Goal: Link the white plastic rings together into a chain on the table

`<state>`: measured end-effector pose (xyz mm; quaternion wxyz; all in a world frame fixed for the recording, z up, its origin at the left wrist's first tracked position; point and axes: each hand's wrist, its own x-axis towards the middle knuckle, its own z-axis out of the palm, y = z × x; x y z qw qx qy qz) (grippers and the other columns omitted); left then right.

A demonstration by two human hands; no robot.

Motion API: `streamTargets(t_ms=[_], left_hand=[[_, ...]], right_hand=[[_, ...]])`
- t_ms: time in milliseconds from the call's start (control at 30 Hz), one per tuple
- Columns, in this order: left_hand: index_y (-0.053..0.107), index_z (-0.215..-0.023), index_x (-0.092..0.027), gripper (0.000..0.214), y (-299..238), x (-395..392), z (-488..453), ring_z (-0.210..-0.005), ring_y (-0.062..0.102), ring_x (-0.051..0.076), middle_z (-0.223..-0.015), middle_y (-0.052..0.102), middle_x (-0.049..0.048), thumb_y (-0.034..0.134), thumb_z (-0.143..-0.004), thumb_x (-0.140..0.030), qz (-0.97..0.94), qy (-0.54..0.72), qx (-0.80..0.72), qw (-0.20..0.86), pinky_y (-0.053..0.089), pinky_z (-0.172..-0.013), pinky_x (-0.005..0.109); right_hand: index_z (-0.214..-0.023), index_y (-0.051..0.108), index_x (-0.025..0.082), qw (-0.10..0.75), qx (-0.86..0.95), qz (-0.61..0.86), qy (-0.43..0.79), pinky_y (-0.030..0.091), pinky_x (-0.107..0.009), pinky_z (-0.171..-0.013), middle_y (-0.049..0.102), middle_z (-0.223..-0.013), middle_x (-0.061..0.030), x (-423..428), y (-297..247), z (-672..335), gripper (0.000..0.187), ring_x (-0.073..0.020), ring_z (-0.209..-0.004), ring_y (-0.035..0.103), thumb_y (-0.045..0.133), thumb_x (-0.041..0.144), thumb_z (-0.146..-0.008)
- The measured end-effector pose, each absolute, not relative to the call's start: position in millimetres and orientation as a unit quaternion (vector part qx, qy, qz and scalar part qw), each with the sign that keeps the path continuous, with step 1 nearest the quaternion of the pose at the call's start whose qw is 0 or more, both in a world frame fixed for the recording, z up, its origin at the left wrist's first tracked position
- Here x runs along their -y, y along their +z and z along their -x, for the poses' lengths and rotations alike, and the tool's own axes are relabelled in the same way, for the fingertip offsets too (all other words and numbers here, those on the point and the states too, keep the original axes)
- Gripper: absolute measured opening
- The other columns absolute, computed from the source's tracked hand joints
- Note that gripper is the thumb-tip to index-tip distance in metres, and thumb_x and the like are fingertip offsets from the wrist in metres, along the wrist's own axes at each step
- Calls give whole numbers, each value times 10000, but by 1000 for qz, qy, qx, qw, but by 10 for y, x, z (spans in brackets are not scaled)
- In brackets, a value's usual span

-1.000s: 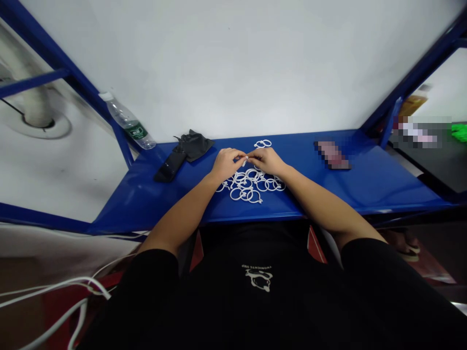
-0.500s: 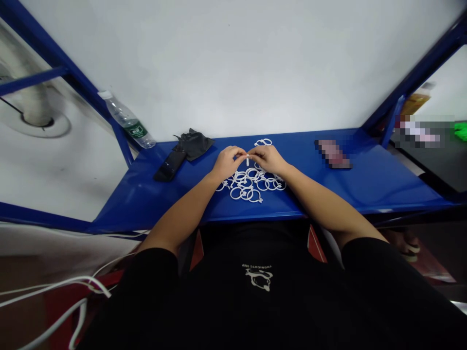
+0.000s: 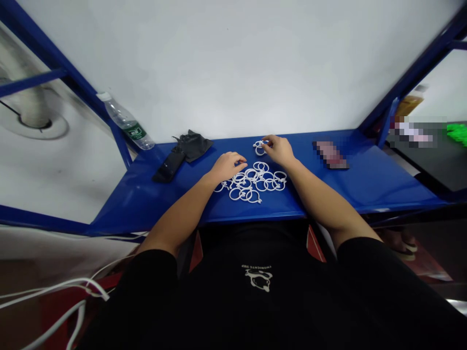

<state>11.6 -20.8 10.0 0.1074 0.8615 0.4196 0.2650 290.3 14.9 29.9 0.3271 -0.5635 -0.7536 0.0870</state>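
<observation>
White plastic curtain rings (image 3: 270,183), each with a small eyelet, lie in an overlapping pile on the blue table (image 3: 182,204). My right hand (image 3: 280,149) is beyond the pile, its thumb and fingertips closed on a white curtain ring (image 3: 260,151). That ring is beside or over other white rings at the back of the table, and its outline overlaps theirs. My left hand (image 3: 226,166) hovers at the pile's left edge, fingers curved and a little apart, with nothing visible in them. It hides some of the rings below.
To the left lie a black phone-like object (image 3: 169,166) and a crumpled black bag (image 3: 195,145). A clear bottle (image 3: 127,124) leans by the blue frame. A blurred-out flat object (image 3: 330,154) lies on the right. A white wall (image 3: 233,73) rises behind the table.
My hands, together over a small white piece before, are now apart. My right hand has moved away to the back of the table with a ring; my left has stayed near the pile and loosened.
</observation>
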Motion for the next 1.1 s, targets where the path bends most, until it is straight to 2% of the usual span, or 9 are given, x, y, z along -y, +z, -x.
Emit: streamTargets(t_ms=[100, 200, 400, 567, 767, 833, 933, 1033, 1100], left_hand=[[888, -1149, -255, 168, 101, 222, -121, -1065, 758, 278, -1144, 855, 84, 792, -1058, -359, -864, 258, -419, 110, 603, -1056, 474], [890, -1154, -261, 167, 104, 233, -125, -1078, 760, 281, -1141, 855, 83, 792, -1060, -359, -866, 252, -416, 112, 609, -1051, 471], [887, -1159, -257, 161, 109, 246, -138, -1083, 764, 284, -1137, 855, 89, 799, -1059, -347, -868, 243, -416, 119, 616, -1036, 468], [883, -1190, -239, 182, 142, 277, -152, -1101, 773, 284, -1153, 854, 95, 783, -1073, -336, -869, 232, -418, 126, 613, -1053, 468], [882, -1198, -230, 182, 162, 291, -149, -1091, 774, 272, -1147, 855, 91, 788, -1072, -322, -870, 230, -416, 129, 610, -1044, 449], [883, -1190, -235, 175, 152, 285, -145, -1089, 773, 270, -1135, 855, 88, 796, -1069, -326, -870, 237, -412, 130, 610, -1034, 439], [881, -1207, -238, 184, 128, 279, -145, -1072, 772, 262, -1114, 856, 80, 814, -1061, -327, -868, 256, -403, 134, 611, -1018, 428], [861, -1312, -242, 307, 102, 276, -149, -1045, 772, 254, -1125, 862, 74, 881, -1019, -328, -862, 295, -392, 127, 619, -995, 424], [855, -1348, -249, 348, 90, 273, -150, -1034, 773, 252, -1122, 868, 70, 896, -1012, -326, -855, 329, -386, 109, 622, -995, 429]], right_hand=[[-1191, 910, 232, 266, 831, 469, 133, 597, -420, -958, 887, -1121, -103, -126, 355, -2939, 267, -304, -1033, 798, 785, 211, -956], [-1088, 926, 261, 219, 878, 393, 161, 605, -432, -991, 885, -1143, -72, -92, 367, -2924, 303, -288, -1056, 790, 756, 145, -867], [-926, 919, 271, 170, 896, 373, 169, 595, -411, -933, 867, -1011, -60, -69, 340, -2871, 239, -261, -962, 781, 732, 154, -837], [-982, 886, 232, 165, 886, 404, 155, 575, -388, -924, 874, -1050, -85, -25, 399, -2862, 232, -257, -969, 773, 685, 141, -908], [-1011, 883, 223, 117, 883, 409, 197, 546, -346, -869, 874, -1052, -63, 5, 432, -2872, 284, -236, -963, 772, 680, 108, -849], [-976, 877, 222, 127, 881, 413, 192, 526, -345, -839, 863, -999, -58, 0, 422, -2874, 247, -232, -918, 755, 693, 126, -842], [-982, 871, 208, 190, 870, 422, 169, 495, -348, -819, 834, -922, -59, 6, 398, -2848, 212, -224, -848, 711, 697, 175, -864], [-1043, 870, 195, 266, 853, 425, 150, 474, -344, -821, 814, -894, -56, 47, 352, -2770, 242, -216, -819, 683, 665, 214, -917], [-1068, 869, 199, 285, 850, 421, 140, 458, -336, -809, 809, -882, -49, 85, 316, -2703, 250, -210, -808, 675, 654, 228, -945]])
